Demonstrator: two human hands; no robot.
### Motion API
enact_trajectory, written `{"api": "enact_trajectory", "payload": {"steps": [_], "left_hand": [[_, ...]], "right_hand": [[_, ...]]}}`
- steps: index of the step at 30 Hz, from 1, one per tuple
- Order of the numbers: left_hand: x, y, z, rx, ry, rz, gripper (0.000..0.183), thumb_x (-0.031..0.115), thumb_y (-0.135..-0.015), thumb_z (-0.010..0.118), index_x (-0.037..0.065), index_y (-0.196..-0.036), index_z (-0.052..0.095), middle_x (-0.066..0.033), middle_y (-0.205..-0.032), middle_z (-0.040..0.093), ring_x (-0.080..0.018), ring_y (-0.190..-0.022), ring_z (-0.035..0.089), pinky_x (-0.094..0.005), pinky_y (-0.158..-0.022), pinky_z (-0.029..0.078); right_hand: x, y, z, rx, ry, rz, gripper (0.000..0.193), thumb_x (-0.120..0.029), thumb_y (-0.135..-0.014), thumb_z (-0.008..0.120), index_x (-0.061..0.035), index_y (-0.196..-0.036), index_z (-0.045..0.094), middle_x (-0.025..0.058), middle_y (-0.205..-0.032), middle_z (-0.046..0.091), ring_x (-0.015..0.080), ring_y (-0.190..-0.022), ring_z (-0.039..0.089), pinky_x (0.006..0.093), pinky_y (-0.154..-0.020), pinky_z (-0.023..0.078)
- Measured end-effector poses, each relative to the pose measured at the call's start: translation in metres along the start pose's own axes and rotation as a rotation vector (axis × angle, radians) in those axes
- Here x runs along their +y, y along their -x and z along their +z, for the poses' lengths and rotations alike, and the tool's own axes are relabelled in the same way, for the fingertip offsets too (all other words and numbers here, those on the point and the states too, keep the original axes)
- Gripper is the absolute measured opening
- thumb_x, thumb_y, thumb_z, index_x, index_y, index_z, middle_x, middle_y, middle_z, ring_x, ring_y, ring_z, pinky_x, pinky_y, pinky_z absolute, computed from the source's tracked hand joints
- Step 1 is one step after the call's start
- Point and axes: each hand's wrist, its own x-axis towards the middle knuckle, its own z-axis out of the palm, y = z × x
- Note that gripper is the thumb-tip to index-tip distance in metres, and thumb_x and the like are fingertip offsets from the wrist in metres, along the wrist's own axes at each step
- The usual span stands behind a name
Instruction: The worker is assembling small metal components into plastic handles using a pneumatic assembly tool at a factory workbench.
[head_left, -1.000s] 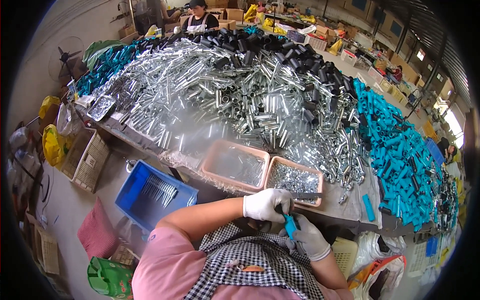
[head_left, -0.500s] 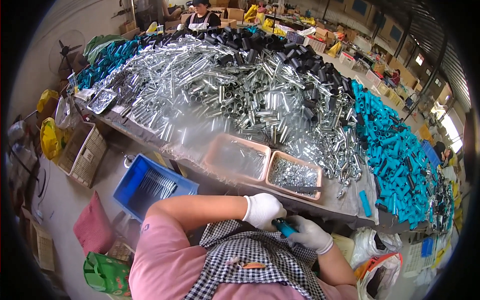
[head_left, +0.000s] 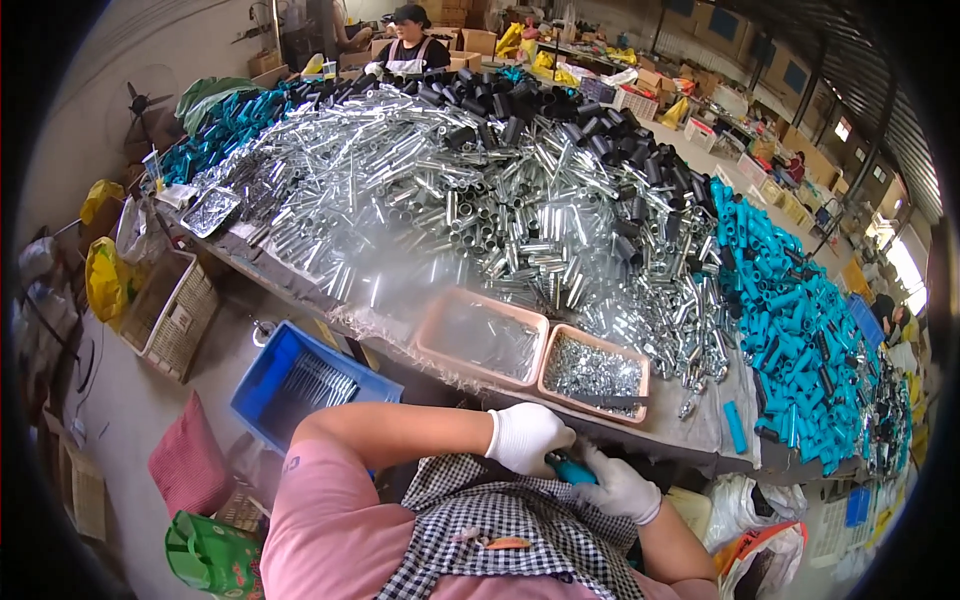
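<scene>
In front of my apron, both white-gloved hands are closed around one teal plastic handle point(head_left: 572, 469) with a dark end. My left hand point(head_left: 529, 439) grips the dark end, its fingers mostly hidden by the glove's back. Around the other end of the handle wraps my right hand point(head_left: 622, 488). Just beyond them, on the table's front edge, sit a pinkish tray point(head_left: 430, 345) of thin metal parts and a second pinkish tray point(head_left: 548, 384) heaped with small shiny metal pieces. A single teal handle point(head_left: 735, 428) lies apart on the cloth to the right.
Metal tubes point(head_left: 400, 190) are heaped across the table, with black sleeves point(head_left: 600, 130) behind and teal handles point(head_left: 790, 310) at right. A blue crate point(head_left: 262, 375) holding metal rods stands below the left edge. Across the table is another person point(head_left: 408, 50).
The view has shifted slightly, so the table and trays appear a little lower. Both hands keep hold of the teal handle, which now shows tilted a bit flatter.
</scene>
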Motion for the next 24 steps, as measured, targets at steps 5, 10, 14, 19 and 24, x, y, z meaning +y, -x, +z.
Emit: {"api": "enact_trajectory", "payload": {"steps": [5, 10, 14, 19, 24], "left_hand": [[-0.015, -0.005, -0.017, 0.096, 0.027, -0.044, 0.048, 0.037, -0.06, 0.082, 0.006, -0.093, 0.066, -0.0138, -0.083, 0.067, -0.0332, -0.075, 0.068, -0.0408, -0.066, 0.054], [-0.045, -0.015, -0.031, 0.374, 0.097, -0.266, 0.062, 0.038, -0.071, 0.082, 0.002, -0.116, 0.058, -0.0169, -0.09, 0.068, -0.0356, -0.085, 0.067, -0.0427, -0.074, 0.054], [-0.07, -0.021, -0.047, 0.476, 0.031, -0.316, 0.047, 0.029, -0.077, 0.077, 0.002, -0.112, 0.059, -0.015, -0.086, 0.067, -0.0335, -0.08, 0.067, -0.0416, -0.071, 0.053], [-0.09, -0.033, -0.052, 0.432, 0.0, -0.346, 0.045, 0.022, -0.077, 0.078, 0.0, -0.111, 0.059, -0.017, -0.09, 0.068, -0.034, -0.083, 0.067, -0.0401, -0.072, 0.053], [-0.111, -0.072, -0.057, 0.501, -0.123, -0.35, 0.047, 0.024, -0.077, 0.078, -0.001, -0.112, 0.059, -0.0177, -0.092, 0.067, -0.0335, -0.084, 0.068, -0.0394, -0.074, 0.054]], "right_hand": [[0.017, -0.003, 0.014, -0.123, -0.843, 0.235, 0.068, -0.004, -0.089, 0.051, -0.0023, -0.15, 0.022, 0.0114, -0.1, 0.06, 0.0137, -0.065, 0.056, 0.0273, -0.058, 0.05], [0.003, -0.011, 0.008, 0.191, -1.23, 0.299, 0.083, -0.049, -0.087, 0.067, -0.0033, -0.143, 0.027, 0.0151, -0.096, 0.059, 0.0185, -0.055, 0.054, 0.0308, -0.043, 0.045], [0.057, -0.005, 0.004, 0.23, -1.674, 0.281, 0.057, -0.041, -0.09, 0.066, -0.0107, -0.133, 0.044, 0.0156, -0.101, 0.061, 0.0178, -0.054, 0.052, 0.0291, -0.042, 0.041], [0.074, -0.026, -0.017, 0.463, -1.629, 0.249, 0.049, -0.045, -0.095, 0.058, 0.0003, -0.114, 0.055, 0.0064, -0.085, 0.058, 0.0102, -0.053, 0.042, 0.0237, -0.042, 0.033], [0.093, -0.042, -0.04, 0.503, -1.9, 0.099, 0.039, -0.033, -0.097, 0.057, -0.0072, -0.125, 0.05, 0.0111, -0.099, 0.061, 0.0149, -0.058, 0.049, 0.0263, -0.047, 0.038]]}}
